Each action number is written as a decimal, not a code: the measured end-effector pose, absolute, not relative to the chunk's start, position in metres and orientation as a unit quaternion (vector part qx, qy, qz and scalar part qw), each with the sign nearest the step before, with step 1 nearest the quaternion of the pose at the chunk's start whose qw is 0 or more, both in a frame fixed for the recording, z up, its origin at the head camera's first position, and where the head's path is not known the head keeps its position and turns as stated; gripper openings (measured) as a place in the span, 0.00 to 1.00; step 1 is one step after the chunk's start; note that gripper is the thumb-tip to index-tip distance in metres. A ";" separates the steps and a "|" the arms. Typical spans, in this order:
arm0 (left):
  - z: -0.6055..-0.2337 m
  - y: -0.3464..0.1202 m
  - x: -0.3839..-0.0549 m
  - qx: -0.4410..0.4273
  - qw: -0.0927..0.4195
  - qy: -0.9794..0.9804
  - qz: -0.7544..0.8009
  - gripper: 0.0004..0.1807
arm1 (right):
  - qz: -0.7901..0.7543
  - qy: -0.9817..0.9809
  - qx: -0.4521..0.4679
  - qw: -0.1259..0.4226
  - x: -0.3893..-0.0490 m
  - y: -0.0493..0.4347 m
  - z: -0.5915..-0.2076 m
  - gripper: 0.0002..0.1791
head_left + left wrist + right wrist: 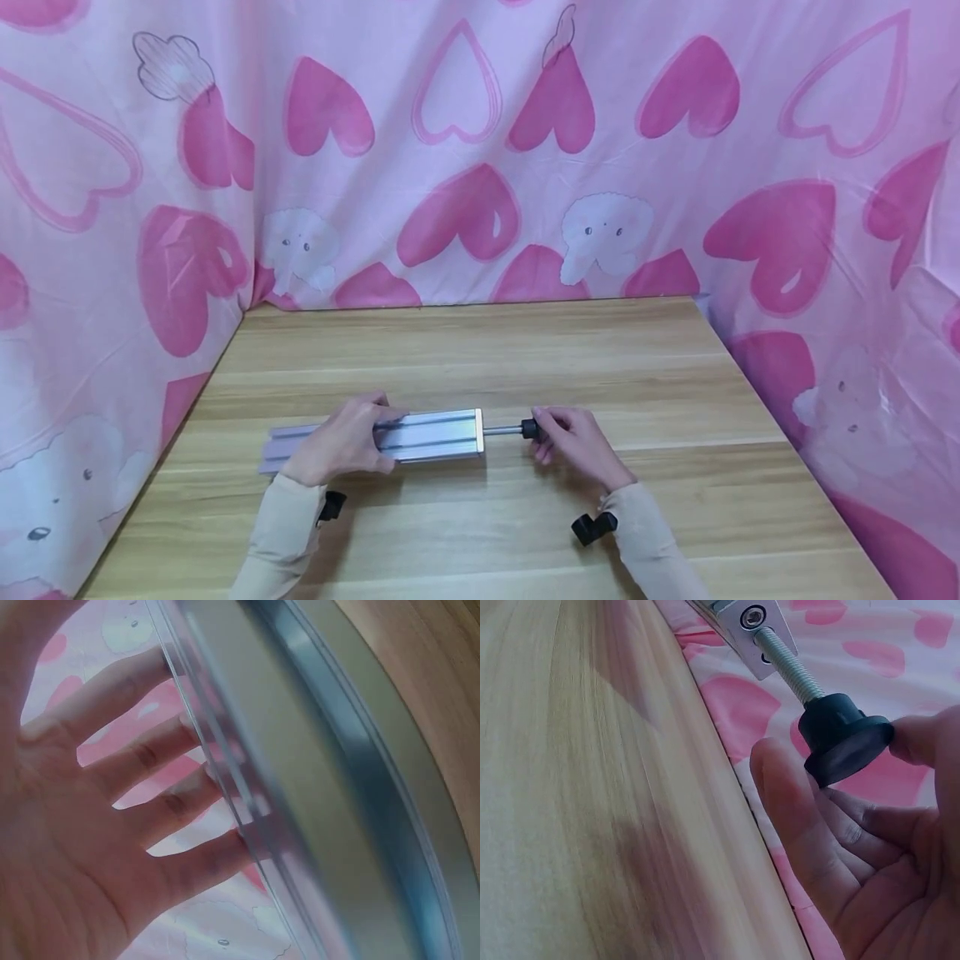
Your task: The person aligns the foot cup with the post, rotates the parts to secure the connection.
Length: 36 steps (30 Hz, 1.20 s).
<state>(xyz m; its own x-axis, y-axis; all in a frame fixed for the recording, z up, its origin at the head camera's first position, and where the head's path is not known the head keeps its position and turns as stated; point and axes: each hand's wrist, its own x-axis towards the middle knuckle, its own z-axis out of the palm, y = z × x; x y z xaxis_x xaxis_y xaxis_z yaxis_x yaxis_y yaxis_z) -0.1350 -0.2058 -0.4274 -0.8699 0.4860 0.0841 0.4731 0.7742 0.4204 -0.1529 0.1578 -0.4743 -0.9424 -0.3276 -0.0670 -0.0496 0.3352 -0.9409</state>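
Note:
My left hand (348,437) grips a silver aluminium profile (435,435) across its width, thumb on the near side and fingers over the far side. The grooved bar is raised close over the table, lying nearly level. From the end plate (480,432) a threaded rod (502,431) sticks out to the right, carrying a black screw-in foot (530,428) with a flared base. My right hand (573,442) pinches that foot at its rim. In the right wrist view a socket-head bolt (753,616) sits in the end plate beside the rod (789,666).
A wood-grain table (562,350) lies beneath both hands. Pink heart-patterned cloth (457,208) hangs along its back and both sides. A black wrist mount (594,527) juts out from the right wrist, and another black mount (332,505) from the left.

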 end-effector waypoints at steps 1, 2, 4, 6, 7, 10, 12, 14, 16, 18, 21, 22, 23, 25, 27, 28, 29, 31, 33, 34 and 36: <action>-0.427 -0.206 -0.136 0.254 0.014 0.942 0.219 0.37 | -0.564 0.808 -0.115 0.123 -0.154 0.157 -0.474 0.26; -0.427 -0.206 -0.136 0.253 0.015 0.942 0.219 0.37 | -0.562 0.809 -0.116 0.124 -0.154 0.157 -0.474 0.27; -0.426 -0.206 -0.137 0.247 0.019 0.945 0.214 0.36 | -0.557 0.812 -0.120 0.130 -0.155 0.157 -0.475 0.28; -0.426 -0.206 -0.137 0.239 0.025 0.947 0.211 0.36 | -0.553 0.812 -0.125 0.138 -0.155 0.158 -0.477 0.30; -0.426 -0.206 -0.137 0.235 0.031 0.948 0.211 0.36 | -0.549 0.814 -0.127 0.142 -0.154 0.159 -0.478 0.30; -0.426 -0.207 -0.139 0.235 0.037 0.947 0.216 0.36 | -0.543 0.817 -0.131 0.143 -0.151 0.162 -0.480 0.30; -0.425 -0.207 -0.141 0.241 0.035 0.945 0.220 0.36 | -0.543 0.817 -0.140 0.135 -0.149 0.165 -0.480 0.26; -0.425 -0.208 -0.143 0.245 0.034 0.943 0.223 0.36 | -0.552 0.809 -0.163 0.122 -0.148 0.166 -0.479 0.27; -0.424 -0.209 -0.144 0.243 0.035 0.943 0.226 0.36 | -0.567 0.793 -0.193 0.112 -0.148 0.167 -0.479 0.31; -0.424 -0.210 -0.145 0.236 0.042 0.943 0.229 0.36 | -0.582 0.778 -0.213 0.103 -0.149 0.167 -0.478 0.32; -0.424 -0.210 -0.147 0.227 0.054 0.944 0.233 0.36 | -0.591 0.769 -0.228 0.087 -0.152 0.167 -0.478 0.30; -0.424 -0.210 -0.147 0.228 0.057 0.943 0.234 0.36 | -0.587 0.773 -0.228 0.082 -0.152 0.167 -0.479 0.29; -0.425 -0.210 -0.147 0.228 0.060 0.943 0.236 0.36 | -0.583 0.777 -0.224 0.079 -0.153 0.168 -0.479 0.29; -0.426 -0.209 -0.148 0.227 0.065 0.942 0.238 0.36 | -0.577 0.784 -0.216 0.078 -0.154 0.168 -0.480 0.28; -0.426 -0.209 -0.149 0.225 0.068 0.942 0.239 0.37 | -0.570 0.790 -0.213 0.079 -0.155 0.168 -0.481 0.27; -0.426 -0.209 -0.149 0.224 0.068 0.942 0.239 0.37 | -0.566 0.793 -0.210 0.079 -0.156 0.169 -0.481 0.27; -0.426 -0.208 -0.149 0.222 0.068 0.943 0.239 0.37 | -0.563 0.796 -0.207 0.081 -0.157 0.169 -0.481 0.27; -0.427 -0.208 -0.150 0.224 0.066 0.942 0.241 0.37 | -0.557 0.802 -0.198 0.087 -0.157 0.169 -0.482 0.27; -0.427 -0.209 -0.151 0.226 0.062 0.941 0.244 0.38 | -0.550 0.808 -0.186 0.097 -0.158 0.169 -0.482 0.26; -0.427 -0.209 -0.151 0.227 0.060 0.941 0.245 0.38 | -0.546 0.812 -0.179 0.102 -0.158 0.168 -0.482 0.26; -0.427 -0.208 -0.151 0.227 0.057 0.941 0.246 0.38 | -0.544 0.814 -0.171 0.113 -0.159 0.168 -0.482 0.26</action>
